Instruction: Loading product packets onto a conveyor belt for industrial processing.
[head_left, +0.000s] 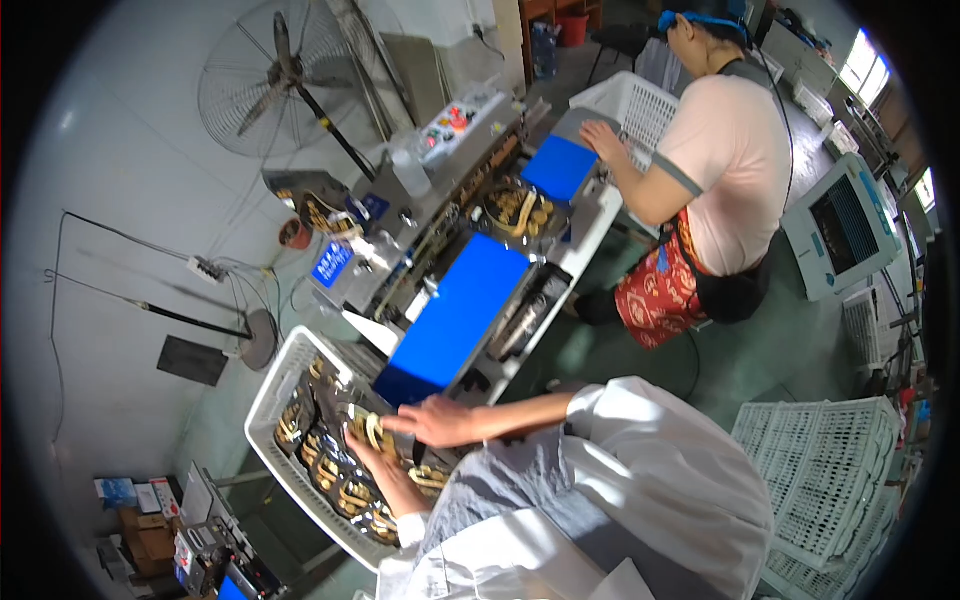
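A black-and-clear plastic pouch (365, 424) with gold-coloured pieces showing through it lies between my hands above a white plastic crate (259, 427). My left hand (375, 459) holds the pouch's near side, fingers partly hidden. My right hand (435, 421) reaches in from the right, its extended fingers over the pouch; whether they grip it is hard to see. Inside the crate, several similar pouches (328, 474) stand in rows. Just beyond my right hand is the lower end of a blue conveyor belt (465, 304).
A co-worker (724, 172) sits across the machine, one hand near its far blue belt (560, 166). Another pouch (517, 210) lies between the belts. A pedestal fan (281, 71) stands behind. Stacked white crates (817, 472) are at right, an air cooler (844, 229) further back.
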